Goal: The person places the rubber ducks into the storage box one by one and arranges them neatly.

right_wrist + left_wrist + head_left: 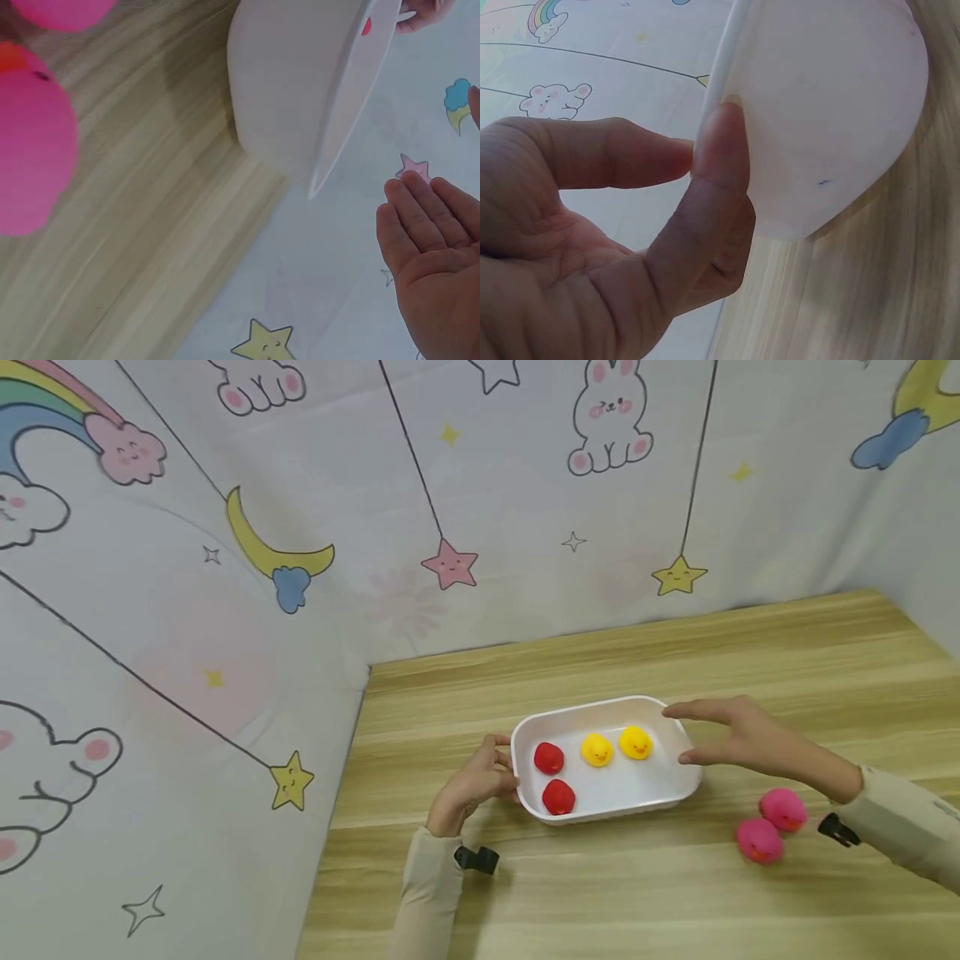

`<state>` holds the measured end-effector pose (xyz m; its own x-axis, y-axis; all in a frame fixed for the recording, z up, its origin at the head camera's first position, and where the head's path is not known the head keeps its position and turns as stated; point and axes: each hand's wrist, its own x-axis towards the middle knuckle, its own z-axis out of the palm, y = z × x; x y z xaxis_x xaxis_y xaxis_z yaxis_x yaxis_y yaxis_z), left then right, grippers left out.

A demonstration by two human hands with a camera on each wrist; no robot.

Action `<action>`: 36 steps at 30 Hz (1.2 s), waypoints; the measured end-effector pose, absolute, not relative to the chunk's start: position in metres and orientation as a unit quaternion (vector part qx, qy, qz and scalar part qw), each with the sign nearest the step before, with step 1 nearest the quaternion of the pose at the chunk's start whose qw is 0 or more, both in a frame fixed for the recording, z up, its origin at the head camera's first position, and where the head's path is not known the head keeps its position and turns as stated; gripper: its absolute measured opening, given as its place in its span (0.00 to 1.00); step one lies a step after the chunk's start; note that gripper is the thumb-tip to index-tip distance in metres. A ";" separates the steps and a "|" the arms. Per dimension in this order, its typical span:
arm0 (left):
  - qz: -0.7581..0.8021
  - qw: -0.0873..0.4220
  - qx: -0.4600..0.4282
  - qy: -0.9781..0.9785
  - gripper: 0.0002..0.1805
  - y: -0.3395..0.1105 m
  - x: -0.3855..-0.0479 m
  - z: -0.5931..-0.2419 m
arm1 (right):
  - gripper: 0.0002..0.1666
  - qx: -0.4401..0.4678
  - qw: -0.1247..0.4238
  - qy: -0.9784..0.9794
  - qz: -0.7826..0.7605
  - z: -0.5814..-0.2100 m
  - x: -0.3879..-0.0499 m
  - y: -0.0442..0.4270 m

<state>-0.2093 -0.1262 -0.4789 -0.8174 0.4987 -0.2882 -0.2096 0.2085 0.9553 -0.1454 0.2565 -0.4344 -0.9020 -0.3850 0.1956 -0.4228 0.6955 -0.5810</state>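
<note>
A white tray (622, 789) on the table holds two red toys (549, 758) at its left and two yellow ducks (597, 749) near its middle. My left hand (477, 782) pinches the tray's left rim between thumb and fingers; in the left wrist view the thumb and fingers of that hand (630, 217) meet at the rim of the tray (832, 112). At the tray's right end, my right hand (750, 739) has its fingers extended. The right wrist view shows the right hand (439, 255) apart from the tray (292, 82), holding nothing.
Two pink ducks (783, 810) (761, 841) stand on the wooden table (615, 893), right of the tray and near my right forearm. A printed cloth (517, 485) hangs behind the table and along its left side.
</note>
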 end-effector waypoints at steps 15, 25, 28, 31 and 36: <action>0.616 0.282 0.116 0.726 0.36 -0.128 -0.210 -0.477 | 0.34 0.155 0.042 -0.918 0.361 -0.478 -0.098 0.310; 0.616 0.293 0.112 0.722 0.36 -0.128 -0.209 -0.479 | 0.38 0.112 0.007 -0.933 0.341 -0.499 -0.077 0.334; 0.614 0.294 0.113 0.724 0.36 -0.128 -0.208 -0.479 | 0.39 0.101 0.006 -0.936 0.336 -0.500 -0.072 0.340; 0.613 0.292 0.111 0.726 0.36 -0.128 -0.208 -0.478 | 0.41 0.101 0.005 -0.937 0.333 -0.501 -0.068 0.343; 0.617 0.290 0.111 0.723 0.37 -0.128 -0.209 -0.480 | 0.43 0.122 0.019 -0.942 0.312 -0.506 -0.064 0.345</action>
